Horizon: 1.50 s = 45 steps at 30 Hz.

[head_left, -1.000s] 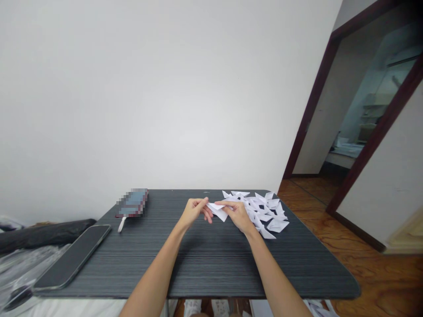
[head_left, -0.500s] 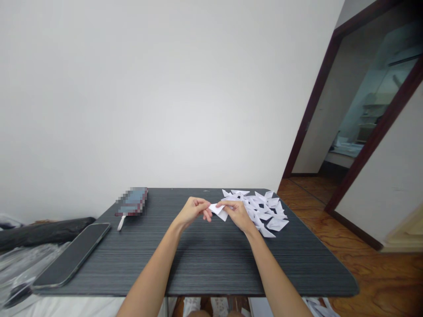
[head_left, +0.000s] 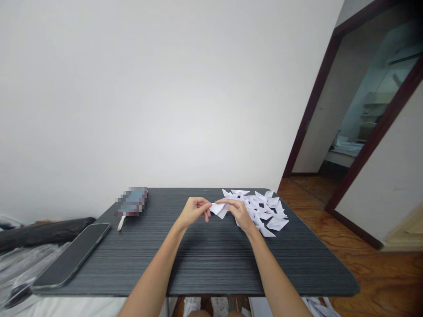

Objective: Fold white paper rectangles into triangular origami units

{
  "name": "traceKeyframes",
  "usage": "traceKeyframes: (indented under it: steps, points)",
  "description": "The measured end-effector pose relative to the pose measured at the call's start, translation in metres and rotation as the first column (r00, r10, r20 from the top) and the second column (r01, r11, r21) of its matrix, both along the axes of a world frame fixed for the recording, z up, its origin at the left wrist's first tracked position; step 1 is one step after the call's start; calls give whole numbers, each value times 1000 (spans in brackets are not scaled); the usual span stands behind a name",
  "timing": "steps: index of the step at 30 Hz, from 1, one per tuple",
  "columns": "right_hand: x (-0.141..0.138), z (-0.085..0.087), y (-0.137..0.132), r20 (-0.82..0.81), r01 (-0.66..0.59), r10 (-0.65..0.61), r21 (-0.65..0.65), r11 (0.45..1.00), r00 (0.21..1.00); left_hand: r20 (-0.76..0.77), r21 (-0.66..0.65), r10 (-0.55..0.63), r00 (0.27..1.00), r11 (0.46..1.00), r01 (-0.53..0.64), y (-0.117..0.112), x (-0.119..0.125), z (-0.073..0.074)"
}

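Note:
A small piece of folded white paper (head_left: 219,210) is held up over the dark table between both hands. My left hand (head_left: 195,210) pinches its left corner between thumb and forefinger, the other fingers curled. On the opposite side, my right hand (head_left: 238,212) grips the paper's upper right part, its forefinger lying along the top edge. Just beyond and right of that hand lies a pile of folded white paper boats (head_left: 264,209), partly hidden by it.
The dark wood-grain table (head_left: 198,264) stands against a white wall. A smartphone (head_left: 72,255) lies along its left edge. Behind it is a blurred-out device (head_left: 133,201) with a white strip (head_left: 121,223) beside it. A doorway opens at right, above a wooden floor (head_left: 317,207).
The folded paper has tilted slightly between my fingers. My right forefinger has straightened along its top edge, and my left hand has shifted a little to the right.

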State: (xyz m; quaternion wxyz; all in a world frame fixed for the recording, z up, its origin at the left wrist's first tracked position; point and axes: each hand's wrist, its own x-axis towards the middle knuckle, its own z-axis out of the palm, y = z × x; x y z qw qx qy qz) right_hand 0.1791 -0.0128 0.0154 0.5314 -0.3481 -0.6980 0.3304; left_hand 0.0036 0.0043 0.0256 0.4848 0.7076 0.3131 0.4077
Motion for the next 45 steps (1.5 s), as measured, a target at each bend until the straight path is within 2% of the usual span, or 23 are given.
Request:
traceKeyframes:
  steps: [4, 9, 15, 19, 21, 24, 27, 30, 38, 45]
  points:
    - [-3, -4, 4, 58, 149, -147, -33, 988, 987, -86, 159, 58, 995, 986, -44, -2, 1, -1]
    - [-5, -10, 10, 95, 160, -161, 23, 987, 982, -153, 255, 87, 984, 966, -46, -5, 1, 1]
    - [-4, -14, 11, 95, 172, -174, 35, 985, 980, -139, 237, 46, 989, 971, -12, -5, 1, 1]
    - [-4, -15, 13, -4, 171, -171, -14, 985, 985, -23, 153, -2, 1000, 988, 5, 1, -1, -1]
    - [-5, -15, 14, -104, 134, -143, -88, 987, 984, 59, 132, -3, 998, 991, -5, 3, -3, 0]
    - [-10, -17, 15, -263, 3, -58, -204, 979, 963, 90, 147, -2, 996, 989, -11, 4, -3, 3]
    - [-16, -21, 16, -371, -91, -3, -234, 968, 929, 101, 175, 9, 995, 984, -27, 2, -1, 5]
    - [-21, -23, 15, -413, -116, -5, -266, 957, 911, 135, 174, 57, 989, 981, -80, 1, 3, 4]
    - [-26, -16, 6, -497, -218, 22, -338, 916, 867, 186, 62, 200, 962, 975, -214, 7, 5, -4]
    - [-26, -18, 6, -506, -250, 28, -375, 893, 862, 210, -6, 225, 951, 973, -229, 10, 5, -8]
